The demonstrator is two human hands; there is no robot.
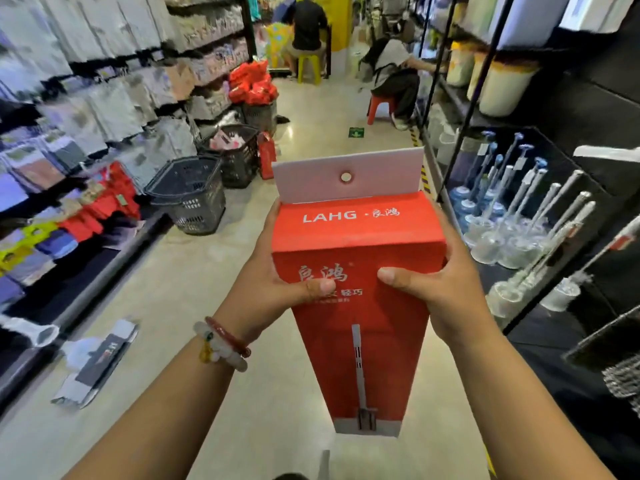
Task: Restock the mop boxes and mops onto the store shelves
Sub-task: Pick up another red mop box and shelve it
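Carrying a red mop box [356, 271] down the aisle, your left hand [273, 282] and right hand [446, 292] clamp its sides, thumbs in front. Likely next: turn toward the shelf [554, 271] beyond your right hand and set it there.

Tall red mop box [356, 306], upright above the aisle floor, white hang tab on top, mop picture on front.

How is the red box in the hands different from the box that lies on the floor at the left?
The red box is held upright by the left hand and the right hand; the floor box lies flat, with no hand on it. The red box is red with white lettering; the floor box is white and dark. The red box has a white hang tab standing at its top; on the floor box none can be made out. Both are long, narrow cartons.
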